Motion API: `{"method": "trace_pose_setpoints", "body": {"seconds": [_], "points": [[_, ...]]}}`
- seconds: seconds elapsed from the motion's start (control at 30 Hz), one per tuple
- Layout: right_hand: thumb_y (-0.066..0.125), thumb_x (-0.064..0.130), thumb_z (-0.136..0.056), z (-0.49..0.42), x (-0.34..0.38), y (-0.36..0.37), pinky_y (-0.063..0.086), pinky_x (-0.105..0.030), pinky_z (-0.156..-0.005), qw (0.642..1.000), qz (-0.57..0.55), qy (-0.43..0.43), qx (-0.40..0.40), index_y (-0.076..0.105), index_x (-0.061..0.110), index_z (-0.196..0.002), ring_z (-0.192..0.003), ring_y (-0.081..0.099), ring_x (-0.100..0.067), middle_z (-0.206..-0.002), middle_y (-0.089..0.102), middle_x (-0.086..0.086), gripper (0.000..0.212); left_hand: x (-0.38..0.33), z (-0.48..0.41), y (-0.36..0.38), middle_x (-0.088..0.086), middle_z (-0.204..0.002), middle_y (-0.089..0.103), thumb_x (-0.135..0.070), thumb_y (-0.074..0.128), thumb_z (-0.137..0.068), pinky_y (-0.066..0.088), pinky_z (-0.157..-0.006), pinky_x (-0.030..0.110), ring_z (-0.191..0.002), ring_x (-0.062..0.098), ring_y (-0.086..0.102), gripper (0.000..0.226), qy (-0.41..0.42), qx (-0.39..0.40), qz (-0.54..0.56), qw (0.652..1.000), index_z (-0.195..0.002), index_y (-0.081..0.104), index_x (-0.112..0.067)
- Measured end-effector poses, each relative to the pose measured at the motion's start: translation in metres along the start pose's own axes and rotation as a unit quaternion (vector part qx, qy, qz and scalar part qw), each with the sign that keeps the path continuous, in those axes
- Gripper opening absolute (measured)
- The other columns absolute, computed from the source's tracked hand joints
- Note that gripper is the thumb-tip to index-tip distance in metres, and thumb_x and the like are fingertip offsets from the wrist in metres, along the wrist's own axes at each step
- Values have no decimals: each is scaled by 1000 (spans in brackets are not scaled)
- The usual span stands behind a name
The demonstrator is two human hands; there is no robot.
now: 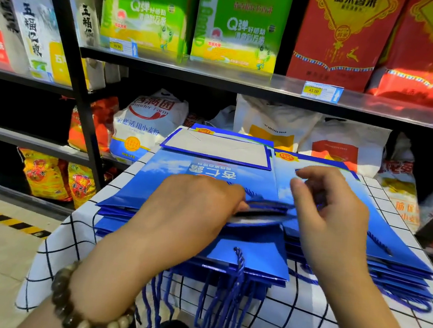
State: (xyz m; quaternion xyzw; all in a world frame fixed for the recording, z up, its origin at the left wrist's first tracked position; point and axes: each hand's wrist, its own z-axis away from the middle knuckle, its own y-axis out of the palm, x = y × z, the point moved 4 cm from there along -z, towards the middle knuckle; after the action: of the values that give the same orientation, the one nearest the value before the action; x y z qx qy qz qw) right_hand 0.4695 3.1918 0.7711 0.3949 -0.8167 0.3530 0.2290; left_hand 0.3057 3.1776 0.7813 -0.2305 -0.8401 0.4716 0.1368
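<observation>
Left hand (194, 207), wearing a bead bracelet (72, 306), lies palm down on the top blue gift bag (166, 171) of a flat stack. Its fingers are curled into the bag's open mouth and grip the upper layer, so the fingertips are hidden. Right hand (330, 217) hovers just beside that mouth with fingers bent and thumb close to the forefinger. Blur prevents telling whether it pinches a cord or holds nothing.

The stack rests on a table under a white tablecloth with a black grid (300, 319). A second stack of blue bags (402, 255) lies just to its right, and blue cord handles (223, 307) hang over the near edge. Behind the hands, one bag shows its grey base panel (217, 147).

The top bag reads "杏仁露", upside down to the viewer. On the shelves (220, 74) behind are:
- a white flour sack (144, 126) marked "Wonder Farm" and "小麦粉"
- green rice packs (239, 23) with "Q弹"
- red packs (343, 38) reading "嘉禾香米"
- a price tag (322, 92) showing 45.00
</observation>
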Motion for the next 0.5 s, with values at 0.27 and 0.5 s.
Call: {"method": "trace_pose_setpoints", "body": {"seconds": [0.27,0.5], "points": [[45,60,-66,21,31,54,44,-38,-97,978,-38,6,204,41,25,-133,-119,49,-10,-132,51,9,75,2,-11,-40,10,-64,63,-20,43,-90,31,-49,35,-58,27,53,27,-104,-332,66,935,-85,66,-7],[58,47,-77,19,65,65,6,-14,-111,961,10,-88,260,-5,28,-146,-139,-2,4,-156,-3,11,96,27,-5,-63,-13,-71,52,-17,41,-94,39,-65,20,-65,2,45,19,-196,-519,303,775,-81,54,-21]]}}
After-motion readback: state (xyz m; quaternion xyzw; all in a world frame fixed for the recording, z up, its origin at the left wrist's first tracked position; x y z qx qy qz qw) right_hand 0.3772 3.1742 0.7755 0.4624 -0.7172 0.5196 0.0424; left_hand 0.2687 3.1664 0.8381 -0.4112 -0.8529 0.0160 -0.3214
